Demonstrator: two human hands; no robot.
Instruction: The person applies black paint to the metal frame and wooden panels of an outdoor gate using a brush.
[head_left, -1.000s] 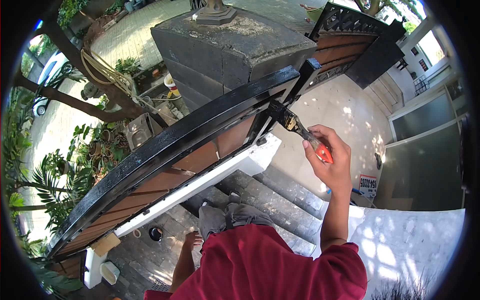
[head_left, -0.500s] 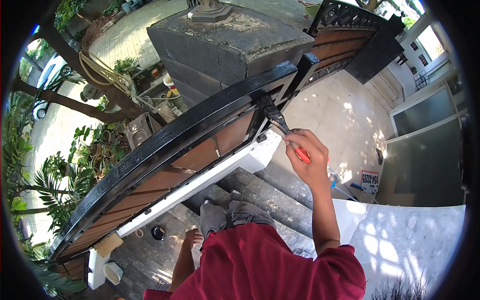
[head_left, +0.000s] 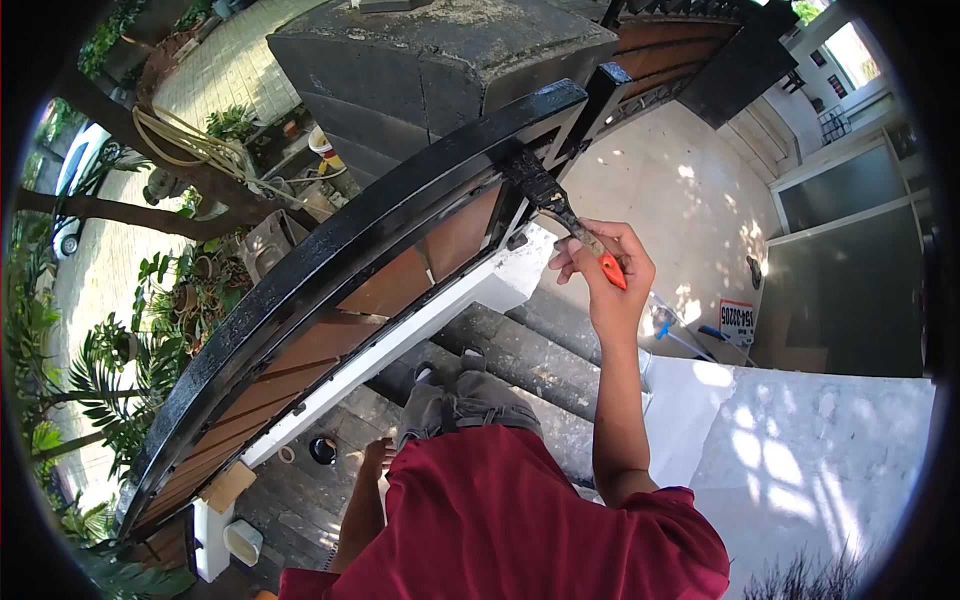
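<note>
My right hand [head_left: 618, 262] is closed round the orange-tipped handle of a paintbrush [head_left: 545, 190]. The brush's bristles are coated black and meet the underside of the curved black top rail [head_left: 345, 235] near its upper end. That rail caps a gate or fence with brown panels [head_left: 385, 285] in a black frame, and parts of it shine as if wet. Low beside my body hangs my left hand [head_left: 376, 460], its fingers loosely extended with nothing visible in them. A small round container with dark contents [head_left: 323, 450] stands on the floor near that hand.
Behind the rail rises a dark stone pillar [head_left: 385, 95]. A white ledge [head_left: 375, 370] runs below the panels, above grey steps [head_left: 530, 350]. A wood block [head_left: 228, 487] and white tub [head_left: 243, 541] sit lower left. Plants, branches and a coiled hose [head_left: 185, 140] fill the left.
The view has shifted, so the pillar and rail sit higher. My right hand's grip on the brush has changed, with the fingers more spread and the orange tip more exposed.
</note>
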